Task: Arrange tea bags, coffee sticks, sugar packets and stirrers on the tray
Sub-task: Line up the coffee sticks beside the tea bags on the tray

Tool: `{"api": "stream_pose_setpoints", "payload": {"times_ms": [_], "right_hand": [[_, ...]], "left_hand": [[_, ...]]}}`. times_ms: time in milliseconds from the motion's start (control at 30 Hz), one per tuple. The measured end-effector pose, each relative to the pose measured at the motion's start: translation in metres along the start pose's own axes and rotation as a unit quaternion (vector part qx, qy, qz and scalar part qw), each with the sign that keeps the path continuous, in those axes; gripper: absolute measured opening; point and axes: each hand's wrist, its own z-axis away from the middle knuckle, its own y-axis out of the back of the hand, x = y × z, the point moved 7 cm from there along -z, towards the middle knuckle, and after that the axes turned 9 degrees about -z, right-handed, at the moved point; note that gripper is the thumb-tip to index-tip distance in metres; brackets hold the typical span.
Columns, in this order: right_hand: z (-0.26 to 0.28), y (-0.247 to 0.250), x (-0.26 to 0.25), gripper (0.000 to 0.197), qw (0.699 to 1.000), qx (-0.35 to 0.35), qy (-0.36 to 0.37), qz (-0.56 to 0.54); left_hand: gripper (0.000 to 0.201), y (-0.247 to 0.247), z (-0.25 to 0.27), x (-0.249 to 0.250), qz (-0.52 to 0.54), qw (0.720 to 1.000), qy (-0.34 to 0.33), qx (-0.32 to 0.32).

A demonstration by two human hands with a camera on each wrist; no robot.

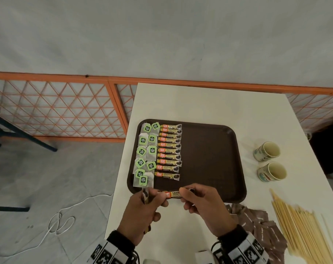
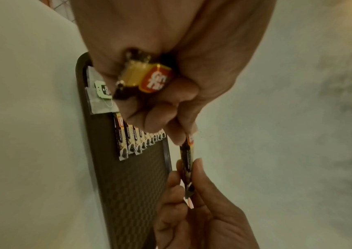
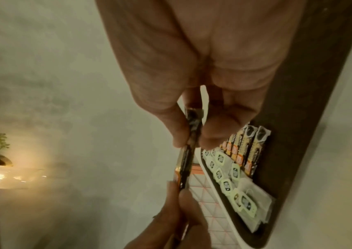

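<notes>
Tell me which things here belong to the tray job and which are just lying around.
Part of the job:
tray
tea bags
coffee sticks
coffee stick held between left hand and right hand
sugar packets
stirrers

Just lying about:
two paper cups
white cable on the floor

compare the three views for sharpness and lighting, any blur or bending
Head view: evenly lit, sharp on the tray, with wide-angle bending of the orange fence rail. Left wrist view: dim, the coffee sticks in the left hand blurred. Right wrist view: dim, the right hand soft, lamp glare at left.
</notes>
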Motion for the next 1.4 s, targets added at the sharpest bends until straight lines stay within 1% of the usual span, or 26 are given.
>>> {"api": "stream_pose_setpoints", "payload": {"times_ms": [100,200,300,400,467,500,567,633,700,767,800,867,933,1100,1167,1233,1267,1333,1400], "right_hand": [[-0.004,0.001,0.01,0.009,1.0,-0.005,-0.011,0.023],[-0.017,0.001,0.021,0.008,0.998,-0.006,-0.028,0.051],[-0.043,0.014,0.03,0.007,0.995,0.056,-0.03,0.081],[-0.07,0.024,0.04,0.008,0.983,0.11,-0.029,0.144],[-0.081,0.025,0.045,0.007,0.968,0.132,-0.03,0.209],[-0.083,0.025,0.045,0.011,0.956,0.143,-0.026,0.255],[-0.084,0.027,0.045,0.022,0.919,0.162,-0.009,0.361],[-0.083,0.021,0.044,0.019,0.886,0.152,0.038,0.436],[-0.085,0.006,0.045,0.011,0.875,0.101,0.085,0.467],[-0.089,-0.012,0.049,0.014,0.862,0.042,0.105,0.493],[-0.092,-0.018,0.052,0.015,0.858,0.024,0.112,0.5],[-0.096,-0.027,0.053,0.012,0.859,0.015,0.123,0.497],[-0.098,-0.031,0.054,0.01,0.861,0.024,0.129,0.491],[-0.102,-0.035,0.047,0.009,0.865,0.037,0.148,0.478],[-0.097,-0.035,0.042,0.015,0.866,0.04,0.15,0.475],[-0.085,-0.035,0.032,0.024,0.867,0.051,0.165,0.467],[-0.076,-0.037,0.023,0.024,0.871,0.054,0.181,0.454],[-0.051,-0.045,0.0,0.016,0.882,0.041,0.224,0.412],[-0.022,-0.058,-0.026,0.012,0.9,0.01,0.252,0.354]], "left_hand": [[0.013,0.01,-0.005,-0.008,-0.016,0.999,0.009,0.038],[0.016,0.019,-0.013,-0.023,-0.025,0.996,0.041,0.069],[0.015,0.033,-0.018,-0.036,-0.033,0.99,0.075,0.117],[0.016,0.042,-0.017,-0.04,-0.05,0.988,0.084,0.119],[0.016,0.046,-0.017,-0.04,-0.058,0.989,0.079,0.114],[0.016,0.048,-0.016,-0.04,-0.06,0.989,0.076,0.112],[0.014,0.051,-0.016,-0.039,-0.07,0.989,0.071,0.108],[0.014,0.053,-0.017,-0.039,-0.089,0.989,0.065,0.103],[0.014,0.056,-0.018,-0.038,-0.102,0.988,0.059,0.098],[0.016,0.059,-0.019,-0.036,-0.104,0.989,0.056,0.092],[0.019,0.06,-0.021,-0.035,-0.102,0.989,0.055,0.088],[0.027,0.063,-0.023,-0.033,-0.096,0.99,0.063,0.077],[0.037,0.066,-0.026,-0.034,-0.071,0.992,0.079,0.067],[0.052,0.073,-0.03,-0.03,0.069,0.989,0.115,0.056],[0.055,0.071,-0.031,-0.028,0.12,0.984,0.125,0.041],[0.056,0.066,-0.03,-0.023,0.196,0.973,0.125,0.013],[0.055,0.062,-0.028,-0.019,0.237,0.964,0.121,-0.002],[0.056,0.055,-0.026,-0.012,0.293,0.95,0.106,-0.029],[0.058,0.048,-0.026,-0.006,0.304,0.949,0.08,-0.041]]}}
